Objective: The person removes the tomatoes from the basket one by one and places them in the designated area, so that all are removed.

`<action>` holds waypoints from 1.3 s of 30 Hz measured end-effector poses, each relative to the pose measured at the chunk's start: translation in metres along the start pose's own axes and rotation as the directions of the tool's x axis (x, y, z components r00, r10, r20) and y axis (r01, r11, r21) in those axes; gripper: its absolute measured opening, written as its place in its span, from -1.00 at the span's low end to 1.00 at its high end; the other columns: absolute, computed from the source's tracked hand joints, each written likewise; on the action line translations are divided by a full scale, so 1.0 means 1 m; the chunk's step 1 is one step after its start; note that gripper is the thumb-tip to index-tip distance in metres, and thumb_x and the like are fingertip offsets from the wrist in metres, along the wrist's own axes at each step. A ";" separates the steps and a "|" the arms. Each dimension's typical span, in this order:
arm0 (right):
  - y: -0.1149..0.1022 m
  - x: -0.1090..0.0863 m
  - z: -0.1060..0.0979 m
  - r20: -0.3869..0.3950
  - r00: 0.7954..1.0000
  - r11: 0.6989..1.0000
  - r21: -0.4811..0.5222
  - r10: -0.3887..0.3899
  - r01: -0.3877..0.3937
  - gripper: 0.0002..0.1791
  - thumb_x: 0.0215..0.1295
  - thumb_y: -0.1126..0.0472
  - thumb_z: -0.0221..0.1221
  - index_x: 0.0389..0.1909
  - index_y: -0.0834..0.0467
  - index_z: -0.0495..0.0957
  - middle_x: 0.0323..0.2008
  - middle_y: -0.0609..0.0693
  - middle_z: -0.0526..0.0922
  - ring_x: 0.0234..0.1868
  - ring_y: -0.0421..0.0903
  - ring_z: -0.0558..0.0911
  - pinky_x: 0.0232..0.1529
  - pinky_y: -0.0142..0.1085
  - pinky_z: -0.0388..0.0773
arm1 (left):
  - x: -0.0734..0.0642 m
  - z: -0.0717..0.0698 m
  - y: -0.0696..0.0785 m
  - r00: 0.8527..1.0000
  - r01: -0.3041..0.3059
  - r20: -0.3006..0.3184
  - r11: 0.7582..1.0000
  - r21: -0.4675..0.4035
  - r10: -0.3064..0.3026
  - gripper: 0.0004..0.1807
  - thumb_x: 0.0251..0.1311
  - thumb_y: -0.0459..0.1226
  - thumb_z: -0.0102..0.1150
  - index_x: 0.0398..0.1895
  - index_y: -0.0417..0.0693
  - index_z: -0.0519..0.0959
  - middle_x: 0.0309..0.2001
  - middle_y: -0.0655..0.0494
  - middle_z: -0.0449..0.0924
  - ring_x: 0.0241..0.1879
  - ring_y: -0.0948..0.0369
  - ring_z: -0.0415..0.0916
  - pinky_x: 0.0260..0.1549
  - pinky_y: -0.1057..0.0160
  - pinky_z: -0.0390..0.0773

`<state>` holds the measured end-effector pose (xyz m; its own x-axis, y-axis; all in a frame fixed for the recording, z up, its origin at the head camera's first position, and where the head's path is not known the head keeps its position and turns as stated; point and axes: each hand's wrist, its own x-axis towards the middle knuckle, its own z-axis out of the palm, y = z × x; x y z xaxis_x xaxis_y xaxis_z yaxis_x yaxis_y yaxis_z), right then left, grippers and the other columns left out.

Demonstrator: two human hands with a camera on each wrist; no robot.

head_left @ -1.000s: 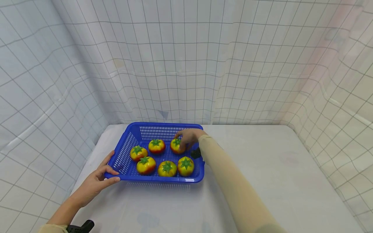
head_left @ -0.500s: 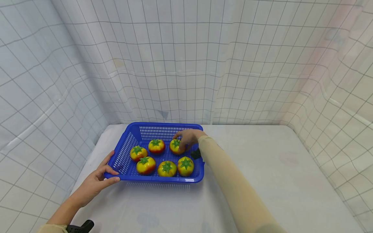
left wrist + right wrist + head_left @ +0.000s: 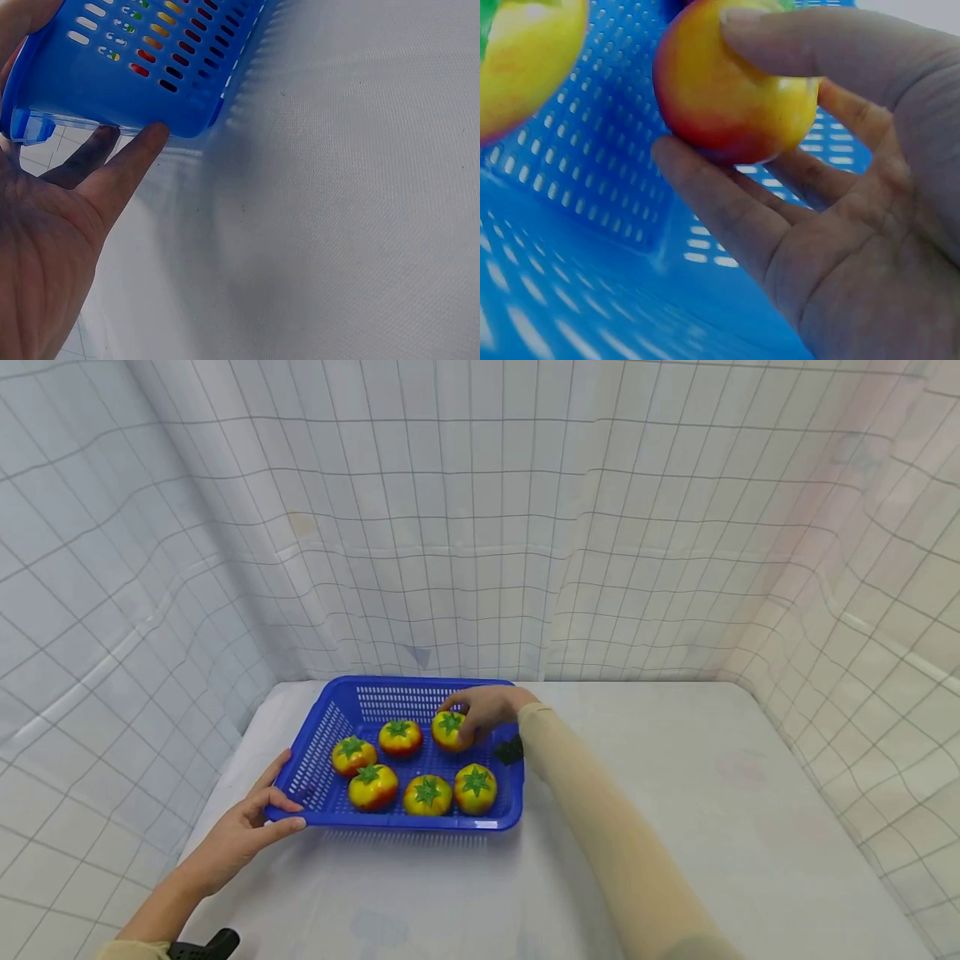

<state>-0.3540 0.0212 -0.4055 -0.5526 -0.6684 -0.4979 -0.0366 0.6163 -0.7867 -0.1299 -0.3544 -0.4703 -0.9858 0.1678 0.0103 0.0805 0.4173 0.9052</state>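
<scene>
My right hand (image 3: 489, 707) holds a glossy yellow-and-red tomato (image 3: 446, 731) with a green star-shaped top, over the back right of a blue perforated plastic basket (image 3: 360, 819). In the right wrist view the thumb lies across the top of this tomato (image 3: 731, 101) and the fingers reach under it. At the basket's front left corner, my left hand (image 3: 238, 837) grips the rim. Its fingers (image 3: 124, 169) press against the outer wall in the left wrist view. Several similar tomatoes (image 3: 401, 738) sit in the basket, left of and in front of the held one.
The basket stands on a white-covered table (image 3: 660, 777), toward its left side. White grid-patterned curtains (image 3: 480, 527) hang behind and on both sides. A black strap (image 3: 202, 947) is around the left wrist.
My right hand has risen slightly with the tomato, moving it a little up and left in view. The left hand keeps its grip on the basket corner.
</scene>
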 end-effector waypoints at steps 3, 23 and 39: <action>0.001 -0.004 -0.007 0.010 0.999 0.999 0.032 -0.033 0.032 -0.27 0.19 0.39 0.39 0.36 -0.10 0.45 0.48 0.15 0.23 0.29 0.05 0.46 0.22 -0.04 0.54 | 0.000 0.000 0.000 1.000 0.001 0.000 1.000 -0.002 -0.001 -0.76 0.40 -0.29 0.25 -0.06 -0.27 0.46 0.67 0.21 -0.41 0.54 -0.37 -0.42 0.08 0.67 0.22; 0.011 -0.064 -0.051 0.025 0.980 0.979 -0.041 -0.199 0.199 -0.22 0.16 0.22 0.41 0.40 -0.29 0.41 0.45 0.01 0.24 0.38 0.03 0.38 0.21 -0.14 0.54 | 0.003 -0.001 -0.002 0.999 0.033 0.003 0.999 0.023 -0.033 -0.74 0.43 -0.24 0.23 -0.03 -0.25 0.48 0.66 0.33 -0.42 0.55 -0.37 -0.41 0.04 0.69 0.19; 0.058 -0.120 -0.077 -0.103 0.978 0.984 0.003 -0.179 0.180 -0.25 0.12 0.12 0.45 0.35 -0.27 0.43 0.42 0.00 0.30 0.40 0.07 0.33 0.24 -0.01 0.51 | 0.002 0.000 -0.001 1.000 0.011 0.003 1.000 0.001 -0.011 -0.76 0.43 -0.28 0.23 -0.03 -0.27 0.46 0.67 0.24 -0.42 0.55 -0.35 -0.44 0.04 0.70 0.19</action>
<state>-0.3542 0.1692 -0.3635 -0.6200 -0.7212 -0.3088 -0.1327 0.4844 -0.8647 -0.1325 -0.3547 -0.4714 -0.9862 0.1658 -0.0008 0.0699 0.4199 0.9049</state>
